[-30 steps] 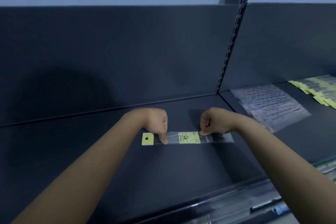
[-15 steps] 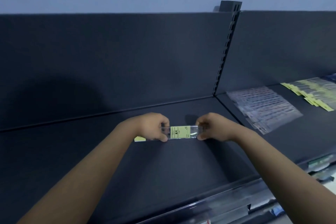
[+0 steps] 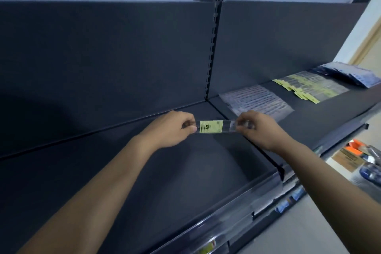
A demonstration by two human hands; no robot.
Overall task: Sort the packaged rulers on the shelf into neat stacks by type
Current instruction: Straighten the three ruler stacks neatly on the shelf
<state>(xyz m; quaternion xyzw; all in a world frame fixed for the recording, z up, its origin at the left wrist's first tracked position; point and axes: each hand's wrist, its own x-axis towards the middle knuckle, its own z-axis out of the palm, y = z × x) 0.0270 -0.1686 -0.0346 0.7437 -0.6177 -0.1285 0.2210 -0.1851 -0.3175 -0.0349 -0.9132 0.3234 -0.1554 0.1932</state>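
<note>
A clear packaged ruler (image 3: 212, 126) with a yellow-green label is held level just above the dark shelf (image 3: 185, 171). My left hand (image 3: 175, 128) pinches its left end and my right hand (image 3: 255, 128) pinches its right end; both ends are hidden by fingers. On the neighbouring shelf section to the right lie a spread of clear packaged rulers (image 3: 257, 100), a row of rulers with yellow tags (image 3: 309, 86), and blue-packaged items (image 3: 350, 73) at the far end.
A slotted upright post (image 3: 213, 47) and a low divider (image 3: 257, 150) separate the two shelf sections. The back panel (image 3: 103, 57) rises behind. A clear price rail (image 3: 226, 212) runs along the front edge. Boxes and goods (image 3: 354, 156) sit below right.
Both hands lifted the ruler off the shelf surface and carried it rightward toward the divider. The view swung right, showing more of the right shelf section.
</note>
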